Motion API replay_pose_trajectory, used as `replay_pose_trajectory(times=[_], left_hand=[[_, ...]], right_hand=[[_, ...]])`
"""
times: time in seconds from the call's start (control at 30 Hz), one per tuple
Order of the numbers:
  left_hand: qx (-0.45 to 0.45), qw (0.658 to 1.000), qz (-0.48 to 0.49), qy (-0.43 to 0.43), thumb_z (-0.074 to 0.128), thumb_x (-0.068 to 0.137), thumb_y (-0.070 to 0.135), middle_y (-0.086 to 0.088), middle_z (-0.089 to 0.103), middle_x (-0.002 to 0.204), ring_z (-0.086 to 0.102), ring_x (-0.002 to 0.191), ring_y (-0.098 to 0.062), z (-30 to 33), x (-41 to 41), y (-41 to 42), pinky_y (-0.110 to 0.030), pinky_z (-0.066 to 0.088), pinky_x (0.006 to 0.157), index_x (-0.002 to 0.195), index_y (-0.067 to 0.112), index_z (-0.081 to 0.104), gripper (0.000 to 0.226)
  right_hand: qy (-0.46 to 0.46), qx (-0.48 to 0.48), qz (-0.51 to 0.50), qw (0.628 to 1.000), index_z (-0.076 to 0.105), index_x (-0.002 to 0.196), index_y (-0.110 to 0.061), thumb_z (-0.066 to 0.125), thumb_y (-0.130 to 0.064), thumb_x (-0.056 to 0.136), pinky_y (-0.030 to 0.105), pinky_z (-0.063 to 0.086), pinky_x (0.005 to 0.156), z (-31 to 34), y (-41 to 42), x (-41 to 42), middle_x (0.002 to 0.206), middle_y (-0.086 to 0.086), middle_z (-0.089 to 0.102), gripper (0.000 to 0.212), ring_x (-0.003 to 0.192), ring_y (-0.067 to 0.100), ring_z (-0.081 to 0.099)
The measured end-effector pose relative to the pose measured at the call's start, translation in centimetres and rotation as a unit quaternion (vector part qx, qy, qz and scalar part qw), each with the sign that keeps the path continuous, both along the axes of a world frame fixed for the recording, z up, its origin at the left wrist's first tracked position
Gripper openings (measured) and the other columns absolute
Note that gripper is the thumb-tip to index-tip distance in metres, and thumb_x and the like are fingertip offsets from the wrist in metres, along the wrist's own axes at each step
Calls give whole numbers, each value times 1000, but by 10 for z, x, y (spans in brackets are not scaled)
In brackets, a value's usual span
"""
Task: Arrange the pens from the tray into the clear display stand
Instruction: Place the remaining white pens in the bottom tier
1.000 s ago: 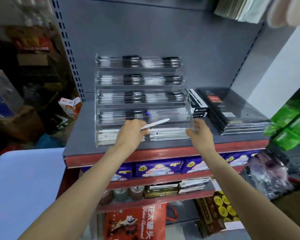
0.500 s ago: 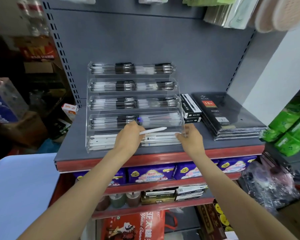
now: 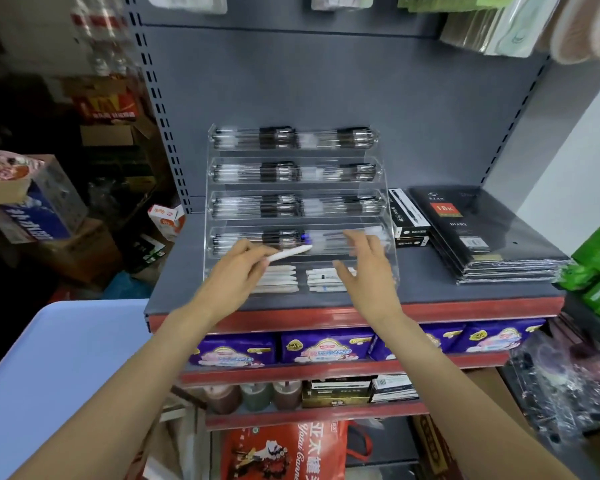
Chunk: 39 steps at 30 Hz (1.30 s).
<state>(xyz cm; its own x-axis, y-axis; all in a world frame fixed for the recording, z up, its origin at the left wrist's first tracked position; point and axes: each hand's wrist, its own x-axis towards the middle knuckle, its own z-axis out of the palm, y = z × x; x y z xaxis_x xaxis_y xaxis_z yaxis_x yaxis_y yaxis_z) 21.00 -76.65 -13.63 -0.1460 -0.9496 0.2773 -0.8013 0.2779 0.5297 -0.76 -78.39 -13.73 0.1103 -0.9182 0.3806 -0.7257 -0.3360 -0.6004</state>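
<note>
While a white pen (image 3: 289, 253) is pinched in the left hand (image 3: 236, 271) just near the clear stand (image 3: 388, 216) and the right hand (image 3: 368, 268) is spread wide, empty, the pen could be snagged on the lowest tier's front lip and dropped.

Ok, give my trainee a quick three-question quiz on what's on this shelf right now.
1. True or false: the left hand holds a white pen.
2. Which tier of the clear display stand holds the white pens? A top, B middle, C bottom.
3. Fill in: the right hand is ____, fingers spread, gripping nothing.

Key
1. True; the pen's tip points right, toward the right hand.
2. C; the upper tiers hold clear pens with black grips.
3. Open; it is blurred, in front of the stand's lower tiers.
</note>
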Motion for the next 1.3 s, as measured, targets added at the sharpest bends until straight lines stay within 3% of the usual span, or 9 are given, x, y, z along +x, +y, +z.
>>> replay_pose_trajectory(times=[0.13, 0.2, 0.27, 0.33, 0.43, 0.53, 0.73, 1.07, 1.3], left_hand=[[5, 1000, -11, -23, 48, 96, 14, 11, 36, 82, 43, 81, -10, -2, 30, 5, -16, 29, 76, 128, 20, 56, 34], [4, 1000, -14, -19, 49, 96, 13, 10, 36, 82, 43, 80, -9, -1, 36, 8, -14, 29, 75, 129, 20, 55, 34], [8, 1000, -15, -4, 50, 95, 12, 5, 43, 91, 45, 84, -9, 0, 42, 11, -10, 30, 77, 129, 19, 54, 35], [2, 1000, -7, 13, 52, 93, 8, 0, 48, 105, 47, 93, -10, 0, 50, 13, -8, 31, 84, 128, 17, 53, 36], [-39, 997, 26, -60, 52, 92, 6, -2, 54, 118, 50, 107, -21, -6, 64, 15, -28, 36, 91, 124, 17, 57, 34], [-74, 985, 13, -155, 52, 91, 7, 3, 58, 122, 51, 113, -23, -11, 71, 19, -33, 31, 89, 119, 20, 63, 32], [-97, 964, -11, -248, 71, 70, -2, 1, 68, 102, 65, 92, -21, -19, 74, 15, -43, 43, 90, 105, 18, 70, 41], [-59, 965, 1, -254, 48, 92, 9, 3, 56, 123, 49, 118, -18, -21, 68, 14, -40, 23, 104, 128, 23, 56, 39], [-8, 975, 39, -221, 41, 98, 20, 4, 50, 130, 41, 125, -16, -4, 56, 19, -33, 29, 98, 130, 24, 50, 34]], right_hand=[[11, 29, 115, 993, 52, 131, -14, 55, -13, 93, 12, 34, 86, 8, -1, 40, 118, 7, 54, 39, 101, 17, 54], [15, 35, 141, 989, 62, 120, -9, 56, -10, 92, 15, 37, 86, 10, -1, 55, 109, 12, 60, 29, 89, 15, 55], [12, 30, 147, 989, 67, 110, -5, 56, -8, 91, 20, 41, 87, 11, -3, 63, 104, 13, 65, 22, 87, 19, 58], [8, 26, 129, 991, 69, 105, -5, 57, -7, 91, 12, 40, 80, 11, -5, 64, 102, 13, 67, 19, 88, 21, 60], [21, 17, 83, 996, 71, 102, -4, 59, -6, 89, 4, 33, 69, 7, -10, 61, 99, 14, 68, 17, 80, 17, 57], [71, 47, 70, 994, 71, 100, -6, 59, -7, 89, 10, 31, 71, -2, -15, 64, 101, 13, 68, 16, 89, 25, 63], [121, 83, 57, 988, 71, 101, -8, 61, -8, 88, 32, 47, 87, -10, -18, 69, 105, 11, 64, 16, 96, 26, 62], [138, 95, 69, 983, 70, 99, -8, 56, -1, 88, 37, 49, 85, -8, -19, 80, 103, 11, 62, 19, 94, 25, 60], [107, 75, 97, 987, 69, 102, -9, 60, -10, 88, 21, 41, 80, -3, -15, 79, 101, 7, 63, 16, 82, 10, 51]])
